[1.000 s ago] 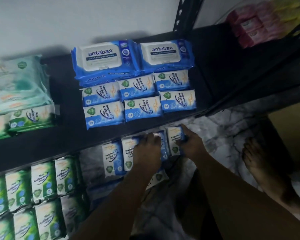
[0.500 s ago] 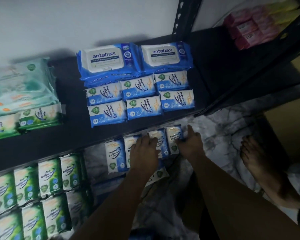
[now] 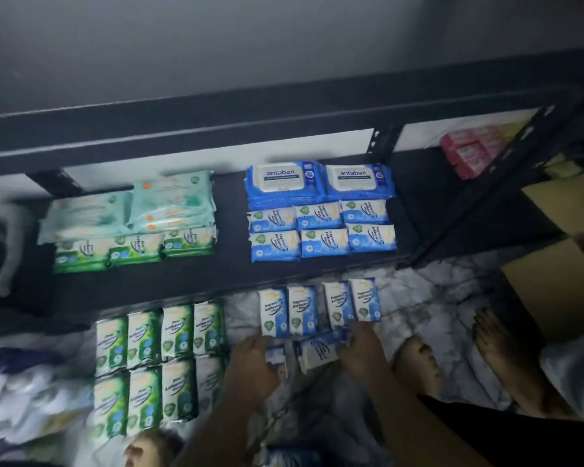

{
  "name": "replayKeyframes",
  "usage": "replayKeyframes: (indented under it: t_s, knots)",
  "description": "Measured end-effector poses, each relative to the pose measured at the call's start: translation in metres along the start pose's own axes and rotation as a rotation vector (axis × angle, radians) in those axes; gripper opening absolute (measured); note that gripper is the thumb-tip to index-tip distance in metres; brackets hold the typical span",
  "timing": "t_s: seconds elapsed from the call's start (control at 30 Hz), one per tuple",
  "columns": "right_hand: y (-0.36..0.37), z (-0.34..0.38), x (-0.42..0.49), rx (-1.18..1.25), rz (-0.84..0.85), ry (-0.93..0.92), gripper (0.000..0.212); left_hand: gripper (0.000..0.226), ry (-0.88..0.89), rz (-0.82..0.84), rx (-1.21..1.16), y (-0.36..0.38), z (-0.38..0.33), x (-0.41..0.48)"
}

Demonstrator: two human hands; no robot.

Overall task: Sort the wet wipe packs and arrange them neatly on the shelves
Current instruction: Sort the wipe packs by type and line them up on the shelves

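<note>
Down on the marble floor (image 3: 429, 298), in front of the black shelf (image 3: 230, 284): row of 4 blue-white small packs (image 3: 317, 310), side by side, long axis toward shelf. Just below the row, a tilted blue pack (image 3: 319, 350) lies skewed btwn both hands. Right grip (image 3: 358, 348) touches its right end, fingertips up against the bottom of the row's rightmost packs. Blurred, so can't tell if it's pinching or just resting. Left grip (image 3: 250, 365) sits at the row's lower-left corner w/ another small blue pack (image 3: 276, 354) beside it, partly hidden. Can't tell spread vs pressed together there either.

Left of the hands: green packs (image 3: 159, 362) on floor, 2 rows of 4, tight.

On shelf: 2 big antabax packs (image 3: 321, 180) at back, 6 small blue packs (image 3: 322, 230) in 2 rows of 3 right in front. Further left, pale green big packs (image 3: 129, 207) stacked, 3 green small packs (image 3: 134, 249) in front. Pink packs (image 3: 469, 155) far right. Cardboard box (image 3: 560, 288) at right, bare feet (image 3: 415, 364) near it.
</note>
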State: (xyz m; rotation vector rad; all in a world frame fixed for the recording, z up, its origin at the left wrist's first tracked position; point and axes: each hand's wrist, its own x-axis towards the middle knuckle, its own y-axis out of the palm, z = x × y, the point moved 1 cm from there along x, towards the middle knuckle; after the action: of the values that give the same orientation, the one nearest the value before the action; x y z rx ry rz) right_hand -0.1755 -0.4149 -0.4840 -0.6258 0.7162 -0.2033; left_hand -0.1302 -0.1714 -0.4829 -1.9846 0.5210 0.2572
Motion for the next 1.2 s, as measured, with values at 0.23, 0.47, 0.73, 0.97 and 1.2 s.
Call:
replayKeyframes:
  t_s: [0.23,0.47,0.73,0.97,1.2]
  knots:
    - [0.027,-0.031,-0.030,-0.119,-0.007,-0.030,0.054,0.065,-0.047,0.063,0.036,-0.009,0.020,-0.049]
    - [0.022,-0.008,-0.040,-0.295,0.056,-0.054,0.055,0.070,-0.043,0.137,0.090,-0.010,0.016,-0.040]
    - [0.043,0.012,-0.021,-0.362,0.152,-0.100,0.061,0.066,-0.038,0.114,0.284,0.001,0.019,-0.012]
    - [0.050,0.023,-0.001,-0.784,0.217,-0.128,0.082,0.075,0.032,0.159,0.395,0.020,0.022,0.008]
    - [0.053,0.012,0.003,-0.820,0.105,-0.151,0.056,0.066,0.033,0.188,0.344,0.025,0.027,0.016]
